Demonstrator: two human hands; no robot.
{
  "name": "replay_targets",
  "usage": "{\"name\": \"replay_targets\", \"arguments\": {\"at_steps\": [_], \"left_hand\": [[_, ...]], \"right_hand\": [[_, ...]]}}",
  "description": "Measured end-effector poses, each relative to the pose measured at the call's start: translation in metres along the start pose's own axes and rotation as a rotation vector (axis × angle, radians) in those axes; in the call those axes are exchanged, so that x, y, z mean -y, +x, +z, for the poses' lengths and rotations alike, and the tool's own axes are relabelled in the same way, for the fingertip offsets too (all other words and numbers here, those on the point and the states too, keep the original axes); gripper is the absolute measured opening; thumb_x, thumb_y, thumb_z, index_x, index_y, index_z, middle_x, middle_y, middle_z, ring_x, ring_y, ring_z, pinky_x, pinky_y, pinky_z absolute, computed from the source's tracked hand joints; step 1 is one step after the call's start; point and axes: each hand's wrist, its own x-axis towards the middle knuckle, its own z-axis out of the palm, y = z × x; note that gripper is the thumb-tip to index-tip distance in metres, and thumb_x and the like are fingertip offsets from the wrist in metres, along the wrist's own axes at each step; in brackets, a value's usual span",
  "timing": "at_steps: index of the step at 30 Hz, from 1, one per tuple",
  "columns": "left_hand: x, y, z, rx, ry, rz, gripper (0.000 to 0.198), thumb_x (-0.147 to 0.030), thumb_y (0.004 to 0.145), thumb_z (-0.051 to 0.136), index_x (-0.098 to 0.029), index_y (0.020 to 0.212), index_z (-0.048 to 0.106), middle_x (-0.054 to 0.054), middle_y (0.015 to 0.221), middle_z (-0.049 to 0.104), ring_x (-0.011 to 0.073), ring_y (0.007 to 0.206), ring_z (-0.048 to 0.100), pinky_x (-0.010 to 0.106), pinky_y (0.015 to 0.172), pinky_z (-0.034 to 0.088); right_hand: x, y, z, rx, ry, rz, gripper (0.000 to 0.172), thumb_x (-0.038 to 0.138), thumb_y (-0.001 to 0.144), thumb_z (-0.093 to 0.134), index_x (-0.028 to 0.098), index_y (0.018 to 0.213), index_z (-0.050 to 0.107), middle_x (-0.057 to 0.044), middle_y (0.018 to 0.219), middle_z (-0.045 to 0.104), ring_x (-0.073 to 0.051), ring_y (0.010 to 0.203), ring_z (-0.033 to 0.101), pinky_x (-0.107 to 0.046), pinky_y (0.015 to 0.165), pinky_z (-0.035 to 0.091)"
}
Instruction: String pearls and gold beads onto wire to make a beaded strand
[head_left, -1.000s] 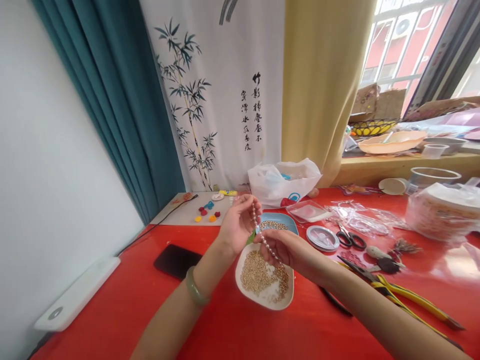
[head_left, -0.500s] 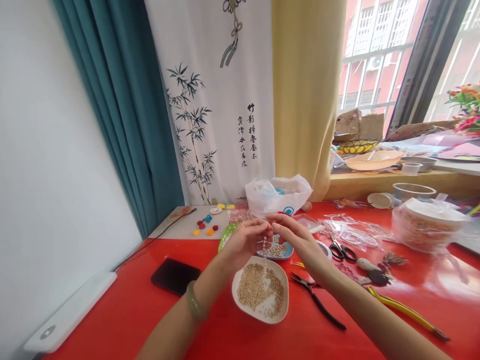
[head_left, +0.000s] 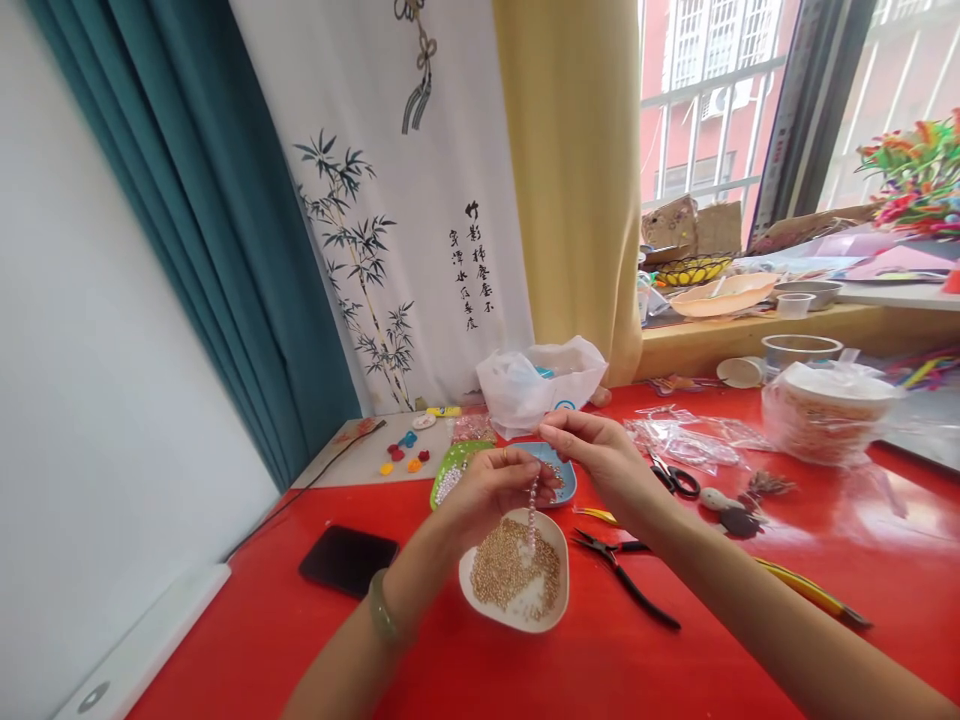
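My left hand (head_left: pixel 491 492) is closed in a pinch on the top of a short strand of pale beads (head_left: pixel 532 516), which hangs straight down over a white dish (head_left: pixel 480 600) of small gold beads. A green bangle sits on that wrist. My right hand (head_left: pixel 600 455) is raised just to the right and a little higher, its fingertips pinched together, apparently on a thin thread that I cannot make out. Both hands hover above the red table (head_left: pixel 600 660).
A blue dish (head_left: pixel 566 480) and a green dish (head_left: pixel 450 470) of beads lie behind the white one. Black pliers (head_left: pixel 622 578), scissors (head_left: pixel 675 480), a yellow-handled tool (head_left: pixel 810 592), a black phone (head_left: pixel 347 560), a white plastic bag (head_left: pixel 536 385) and clear packets (head_left: pixel 697 440) surround them.
The strand went from slanting between my hands to hanging from the left pinch. My right hand rose off the dish to the upper right. The view tilted up.
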Motion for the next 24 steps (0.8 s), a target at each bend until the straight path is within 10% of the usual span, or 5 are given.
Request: {"name": "replay_targets", "arguments": {"at_steps": [6, 15, 24], "left_hand": [[-0.005, -0.003, -0.001, 0.022, -0.068, 0.078, 0.013, -0.018, 0.065, 0.067, -0.010, 0.066, 0.056, 0.005, 0.066, 0.064, 0.0114, 0.059, 0.060, 0.022, 0.062, 0.046], [-0.022, 0.002, -0.013, -0.305, -0.331, 0.344, 0.013, -0.010, 0.078, 0.050, -0.013, 0.067, 0.055, 0.003, 0.067, 0.065, 0.0097, 0.062, 0.063, 0.020, 0.064, 0.049], [-0.030, 0.009, -0.033, -0.465, -0.411, 0.521, 0.017, -0.009, 0.081, 0.045, -0.013, 0.067, 0.055, 0.003, 0.069, 0.065, 0.0101, 0.065, 0.063, 0.024, 0.071, 0.049]], "right_hand": [[-0.013, 0.007, -0.004, 0.010, 0.164, 0.094, 0.019, 0.036, 0.074, 0.058, 0.019, 0.083, 0.062, -0.002, 0.081, 0.059, -0.012, 0.072, 0.052, -0.024, 0.065, 0.039], [-0.032, 0.002, 0.015, 0.369, 0.347, 0.576, 0.032, 0.040, 0.087, 0.037, 0.013, 0.092, 0.054, -0.010, 0.083, 0.067, -0.016, 0.079, 0.063, -0.034, 0.086, 0.038], [-0.034, -0.001, 0.018, 0.442, 0.308, 0.662, 0.023, 0.030, 0.085, 0.043, 0.012, 0.092, 0.055, -0.013, 0.092, 0.067, -0.016, 0.080, 0.064, -0.020, 0.053, 0.048]]}}
